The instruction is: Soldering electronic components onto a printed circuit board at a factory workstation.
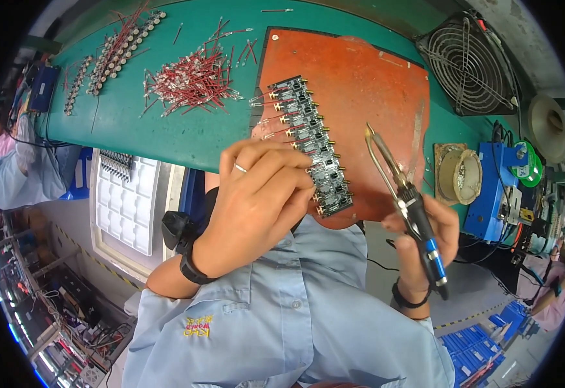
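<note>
A strip of black circuit boards (321,146) lies slanted on an orange mat (366,84), with gold-coloured pins along its right edge. Short red wires run off the upper part of its left edge. My left hand (256,194) is at the strip's lower left side, fingers bent and pinched together at the board edge. Whatever is between the fingertips is hidden. My right hand (441,229) grips a black and blue soldering iron (418,220) with a thin metal tube beside its tip. That tip is raised over the mat, apart from the boards, to their right.
A heap of red wires (192,84) lies on the green bench (166,139). Further left are rows of round metal parts (117,61). A fan (469,61), a round tip-cleaner pot (458,176), a blue device (489,187) and a green solder spool (531,165) stand right. A white tray (127,213) is lower left.
</note>
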A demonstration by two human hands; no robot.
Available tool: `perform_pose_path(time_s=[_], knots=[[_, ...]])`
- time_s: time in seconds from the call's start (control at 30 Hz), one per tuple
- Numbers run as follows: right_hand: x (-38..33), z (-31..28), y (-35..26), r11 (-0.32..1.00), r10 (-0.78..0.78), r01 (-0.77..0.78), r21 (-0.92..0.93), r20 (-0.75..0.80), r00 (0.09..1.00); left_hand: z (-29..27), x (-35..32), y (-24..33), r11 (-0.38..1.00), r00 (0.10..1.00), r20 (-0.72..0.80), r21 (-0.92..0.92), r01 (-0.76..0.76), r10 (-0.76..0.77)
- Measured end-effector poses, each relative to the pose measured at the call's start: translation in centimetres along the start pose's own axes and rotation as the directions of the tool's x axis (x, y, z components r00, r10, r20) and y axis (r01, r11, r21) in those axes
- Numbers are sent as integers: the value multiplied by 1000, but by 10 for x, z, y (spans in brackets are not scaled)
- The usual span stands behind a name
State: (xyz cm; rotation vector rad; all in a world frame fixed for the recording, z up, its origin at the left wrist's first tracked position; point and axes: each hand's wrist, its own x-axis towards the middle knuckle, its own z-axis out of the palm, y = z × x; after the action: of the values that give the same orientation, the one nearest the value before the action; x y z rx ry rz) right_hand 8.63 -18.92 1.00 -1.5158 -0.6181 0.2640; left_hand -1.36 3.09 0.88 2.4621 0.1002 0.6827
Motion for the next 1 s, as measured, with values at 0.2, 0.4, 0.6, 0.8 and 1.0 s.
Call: perform_pose_path(time_s=[0.2,0.4,0.6,0.8,1.0], knots=[[6,-37,-14,936,-171,250,-248,299,939,6,7,2,998,997,45,29,55,-57],[7,-31,-20,928,-83,205,-311,364,928,9,7,2,995,994,45,22,102,-103],[11,-26,-21,899,-60,222,-376,398,915,9,7,4,994,994,45,34,102,-104],[13,-23,-21,900,-52,213,-380,391,919,9,8,5,994,993,41,25,110,-111],[14,-20,-32,857,-37,257,-447,443,896,9,9,5,994,994,43,27,102,-103]])
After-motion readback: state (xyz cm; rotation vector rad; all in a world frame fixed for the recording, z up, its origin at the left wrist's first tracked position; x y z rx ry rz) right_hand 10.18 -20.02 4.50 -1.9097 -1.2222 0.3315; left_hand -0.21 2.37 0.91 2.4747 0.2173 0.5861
